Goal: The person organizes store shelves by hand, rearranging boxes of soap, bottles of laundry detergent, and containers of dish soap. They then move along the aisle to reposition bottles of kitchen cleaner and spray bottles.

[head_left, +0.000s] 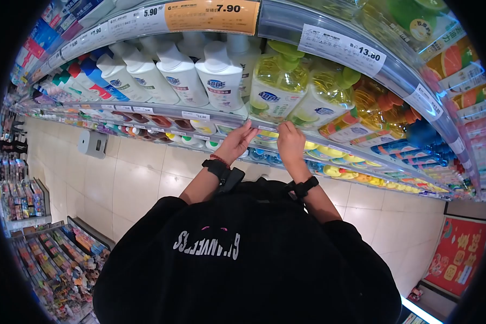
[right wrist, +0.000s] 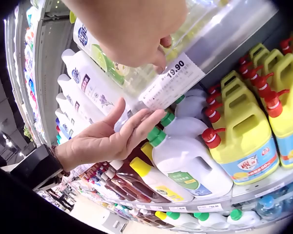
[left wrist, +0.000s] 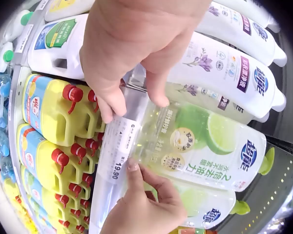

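Observation:
A white price label (left wrist: 119, 151) reading 19.90 sits along the clear plastic shelf-edge strip (left wrist: 103, 197). My right hand (head_left: 291, 144) has its fingers curled at the label's end, and in the left wrist view a fingertip and thumb pinch its edge beside the printed price. At the label's other end is my left hand (head_left: 235, 144), its fingers fairly straight; in the right wrist view the left fingertips (right wrist: 154, 119) lie just under the strip, thumb above. Right behind the label stand clear green lime-pictured detergent bottles (left wrist: 210, 146).
White lavender detergent bottles (head_left: 218, 78) stand left of the green ones, orange-yellow bottles (head_left: 370, 116) to the right. On the shelf below are yellow jugs with red caps (right wrist: 244, 141) and white jugs (right wrist: 190, 161). A shelf edge with price tags (head_left: 343, 48) runs overhead. A grey stool (head_left: 93, 143) stands on the floor.

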Action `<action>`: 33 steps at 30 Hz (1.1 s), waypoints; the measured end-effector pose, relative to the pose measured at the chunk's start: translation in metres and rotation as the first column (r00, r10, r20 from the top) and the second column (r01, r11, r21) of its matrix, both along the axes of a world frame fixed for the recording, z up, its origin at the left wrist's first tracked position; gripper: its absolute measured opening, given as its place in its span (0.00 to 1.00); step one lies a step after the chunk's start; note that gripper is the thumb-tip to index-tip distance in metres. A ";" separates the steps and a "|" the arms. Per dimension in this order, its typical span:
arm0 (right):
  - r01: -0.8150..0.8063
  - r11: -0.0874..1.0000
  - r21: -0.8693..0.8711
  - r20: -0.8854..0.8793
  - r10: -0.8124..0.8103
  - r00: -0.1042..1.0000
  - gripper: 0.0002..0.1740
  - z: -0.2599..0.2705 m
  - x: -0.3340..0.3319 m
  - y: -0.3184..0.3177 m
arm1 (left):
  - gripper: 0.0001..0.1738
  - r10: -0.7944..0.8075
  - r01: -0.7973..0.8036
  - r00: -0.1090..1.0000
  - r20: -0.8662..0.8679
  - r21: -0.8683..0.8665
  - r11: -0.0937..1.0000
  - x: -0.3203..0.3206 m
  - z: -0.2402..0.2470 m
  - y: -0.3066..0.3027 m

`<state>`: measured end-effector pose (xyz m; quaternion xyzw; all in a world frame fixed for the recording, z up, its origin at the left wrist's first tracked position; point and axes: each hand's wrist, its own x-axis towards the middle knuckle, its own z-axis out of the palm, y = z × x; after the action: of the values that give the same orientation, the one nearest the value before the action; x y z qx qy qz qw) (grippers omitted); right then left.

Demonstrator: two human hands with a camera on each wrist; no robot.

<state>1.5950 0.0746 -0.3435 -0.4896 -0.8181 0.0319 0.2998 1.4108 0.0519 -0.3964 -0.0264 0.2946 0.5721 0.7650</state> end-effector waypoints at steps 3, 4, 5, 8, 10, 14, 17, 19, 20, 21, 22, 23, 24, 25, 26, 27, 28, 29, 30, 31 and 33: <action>0.009 0.997 -0.077 -0.019 -0.010 1.000 0.08 -0.003 -0.001 0.004 | 0.19 -0.018 0.018 1.000 -0.019 -0.002 1.000 0.000 -0.009 0.002; 0.007 0.995 -0.098 -0.032 -0.010 0.999 0.08 -0.005 0.000 0.004 | 0.20 -0.017 0.017 1.000 -0.011 0.018 1.000 0.000 -0.007 0.001; -0.009 0.998 -0.061 -0.069 0.005 0.998 0.06 -0.009 0.000 0.005 | 0.22 -0.016 0.016 1.000 -0.003 0.039 0.999 0.001 -0.006 -0.001; -0.035 0.999 0.012 -0.126 0.036 0.991 0.02 -0.012 0.001 0.003 | 0.24 -0.017 0.016 0.999 0.029 0.040 0.999 0.000 -0.013 -0.001; -0.026 1.000 0.007 -0.102 0.027 0.994 0.02 -0.011 0.001 0.002 | 0.24 -0.009 0.008 0.999 0.036 0.012 1.000 0.000 -0.017 0.000; -0.019 1.000 0.021 -0.056 0.020 0.998 0.01 -0.005 0.000 0.001 | 0.21 0.027 -0.027 0.999 0.041 -0.019 0.999 0.000 -0.011 0.001; -0.013 0.998 0.058 -0.017 0.014 1.000 0.03 -0.005 0.002 -0.001 | 0.18 0.035 -0.036 0.998 0.060 0.008 0.999 -0.002 -0.014 0.001; -0.012 0.996 0.092 -0.017 0.014 1.000 0.04 -0.006 0.002 -0.003 | 0.14 0.029 -0.032 0.998 0.052 0.047 0.998 -0.004 -0.015 0.000; -0.018 0.994 0.105 -0.027 0.020 0.999 0.04 -0.006 0.002 -0.002 | 0.12 0.024 -0.027 0.999 0.038 0.073 0.997 -0.004 -0.014 -0.001; -0.023 0.993 0.117 -0.038 0.027 0.999 0.05 -0.005 0.002 -0.002 | 0.11 0.020 -0.022 1.000 0.024 0.098 0.995 -0.004 -0.013 -0.002; -0.026 0.991 0.130 -0.050 0.033 0.998 0.05 -0.005 0.002 -0.002 | 0.10 0.013 -0.014 1.000 0.009 0.099 0.995 -0.005 -0.012 -0.002; -0.028 0.993 0.116 -0.051 0.034 0.998 0.07 -0.005 0.002 -0.001 | 0.10 0.006 -0.005 1.000 -0.007 0.098 0.995 -0.005 -0.012 -0.002; -0.030 0.994 0.102 -0.052 0.035 0.998 0.08 -0.006 0.003 0.000 | 0.10 -0.001 0.004 1.000 -0.022 0.098 0.995 -0.005 -0.011 -0.001; -0.033 0.995 0.090 -0.052 0.038 0.998 0.10 -0.007 0.004 0.001 | 0.11 -0.008 0.009 1.000 -0.018 0.084 0.996 -0.005 -0.010 0.000; -0.026 0.997 0.078 -0.052 0.030 0.998 0.10 -0.006 0.004 0.003 | 0.11 -0.014 0.014 1.000 -0.013 0.069 0.997 -0.006 -0.009 0.001; -0.020 0.998 0.065 -0.051 0.023 0.998 0.09 -0.006 0.005 0.005 | 0.11 -0.019 0.020 1.000 -0.009 0.054 0.998 -0.006 -0.009 0.002; -0.013 0.999 0.052 -0.050 0.015 0.999 0.09 -0.006 0.005 0.006 | 0.12 -0.010 0.010 1.000 0.001 0.050 0.999 -0.006 -0.010 0.003; -0.012 0.999 0.035 -0.053 0.014 0.999 0.08 -0.005 0.005 0.007 | 0.12 -0.002 0.002 1.000 0.010 0.046 0.999 -0.006 -0.011 0.004; -0.011 1.000 0.019 -0.055 0.012 0.998 0.07 -0.005 0.005 0.008 | 0.13 0.005 -0.006 1.000 0.020 0.041 0.999 -0.006 -0.013 0.004; -0.009 1.000 0.001 -0.058 0.009 0.998 0.06 -0.004 0.005 0.008 | 0.13 -0.003 0.003 1.000 0.020 0.036 0.999 -0.006 -0.013 0.005; 0.000 0.999 -0.037 -0.081 -0.003 0.997 0.05 -0.001 0.005 0.008 | 0.13 -0.025 0.024 0.999 0.021 0.023 0.999 -0.006 -0.013 0.005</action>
<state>1.5998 0.0824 -0.3445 -0.4942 -0.8041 0.0664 0.3238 1.4046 0.0573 -0.4094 -0.0201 0.2802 0.5658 0.7752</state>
